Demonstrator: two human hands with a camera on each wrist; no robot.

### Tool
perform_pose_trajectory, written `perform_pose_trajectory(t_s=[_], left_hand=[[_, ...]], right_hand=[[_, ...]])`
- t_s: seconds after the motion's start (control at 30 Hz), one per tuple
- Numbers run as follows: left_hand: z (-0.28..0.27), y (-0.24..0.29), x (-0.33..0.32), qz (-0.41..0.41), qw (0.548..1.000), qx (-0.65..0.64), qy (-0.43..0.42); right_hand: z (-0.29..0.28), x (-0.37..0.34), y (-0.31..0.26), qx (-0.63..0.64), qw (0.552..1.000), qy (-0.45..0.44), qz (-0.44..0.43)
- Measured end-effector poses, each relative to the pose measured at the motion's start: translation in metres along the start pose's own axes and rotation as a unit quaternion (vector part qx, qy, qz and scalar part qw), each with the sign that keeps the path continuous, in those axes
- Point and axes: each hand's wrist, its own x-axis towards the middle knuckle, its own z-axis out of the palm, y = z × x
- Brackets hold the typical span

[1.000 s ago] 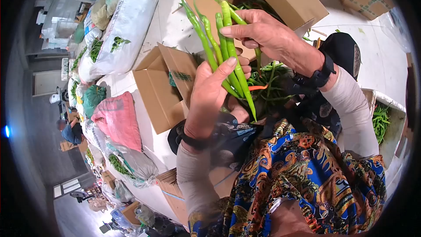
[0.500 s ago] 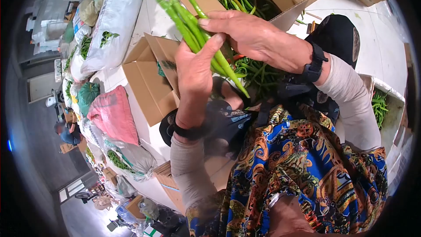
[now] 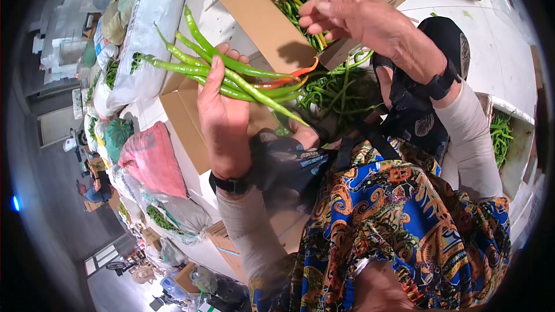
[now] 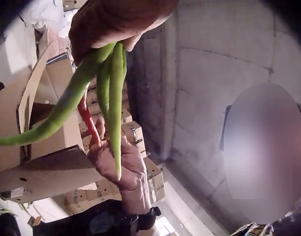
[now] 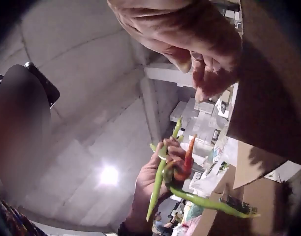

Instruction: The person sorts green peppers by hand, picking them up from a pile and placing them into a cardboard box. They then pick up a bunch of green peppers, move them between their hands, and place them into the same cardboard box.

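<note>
My left hand point(image 3: 224, 130) grips a fanned bundle of long green peppers point(image 3: 248, 86), thumb across them. A red pepper point(image 3: 289, 80) lies among their right-hand ends; in the left wrist view the red pepper point(image 4: 87, 117) hangs beside the green ones point(image 4: 116, 93). Away from the bundle, my right hand point(image 3: 376, 32) is raised near the edge of a cardboard box point(image 3: 263, 20) of peppers. Its fingers are bent loosely, and nothing shows between them. The right wrist view has my right hand point(image 5: 190, 44) above and my left hand point(image 5: 149, 179) below with the bundle.
Loose green peppers point(image 3: 335, 95) lie in a pile between the knees. Another cardboard box point(image 3: 188, 118) stands behind my left hand. A white bin point(image 3: 517, 153) with small green peppers is at the right. Sacks point(image 3: 153, 159) line the left side.
My right hand has let go of the peppers and moved up and right, towards the box. My left hand has moved left with the bundle, which is now fanned and tilted flatter.
</note>
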Motion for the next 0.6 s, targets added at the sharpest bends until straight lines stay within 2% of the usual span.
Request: perform_pose_trajectory(t_s=[0.1,0.17,0.23,0.37,0.43,0.5,0.57,0.6], left_hand=[[0.005,0.003,0.002,0.003,1.0,-0.005,-0.006],[0.008,0.005,0.0,-0.002,1.0,-0.003,-0.027],[0.016,0.007,-0.001,0.004,0.999,0.003,-0.031],[0.023,0.019,0.015,0.002,0.995,-0.006,-0.097],[0.031,0.036,0.028,-0.028,0.997,0.006,-0.069],[0.045,0.048,0.047,-0.033,0.996,-0.01,-0.079],[0.064,0.054,0.065,-0.066,0.991,-0.012,-0.113],[0.074,0.054,0.075,-0.064,0.993,0.023,-0.093]], right_hand=[[0.01,-0.011,-0.006,-0.062,0.998,-0.011,-0.003],[0.017,-0.015,-0.01,-0.026,0.999,-0.022,0.036],[0.021,-0.019,-0.012,-0.074,0.996,-0.04,0.028],[0.019,-0.023,-0.012,-0.103,0.994,-0.038,-0.011],[0.017,-0.027,-0.02,-0.059,0.996,0.058,-0.032],[0.016,-0.033,-0.025,-0.032,0.995,0.083,-0.035],[0.011,-0.039,-0.02,-0.056,0.998,-0.019,-0.009],[0.019,-0.046,-0.025,-0.083,0.995,-0.05,0.032]])
